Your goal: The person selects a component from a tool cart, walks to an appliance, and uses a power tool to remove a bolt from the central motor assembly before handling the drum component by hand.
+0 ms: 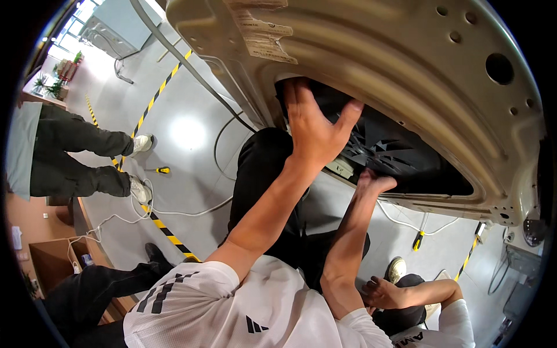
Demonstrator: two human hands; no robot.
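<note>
A large beige metal appliance panel [371, 64], ribbed and tilted, leans over me with a wide opening along its lower part. Inside the opening sits a black part with spoke-like ribs [386, 152]. My left hand [316, 124] reaches into the opening's left end; its fingers are stretched and the thumb stands apart, near the upper edge. The left fingertips are hidden behind the metal. At the lower edge, beside the ribbed part, is my right hand [372, 182], thumb out to the right and fingers mostly hidden. A small pale block [340, 168] shows between my hands.
Yellow-and-black screwdrivers [418, 240] lie on the grey floor among white cables [194, 213]. A grey hose [174, 49] hangs left of the panel. Another person's hand [383, 292] is close at lower right. People stand at left, near striped floor tape [156, 95].
</note>
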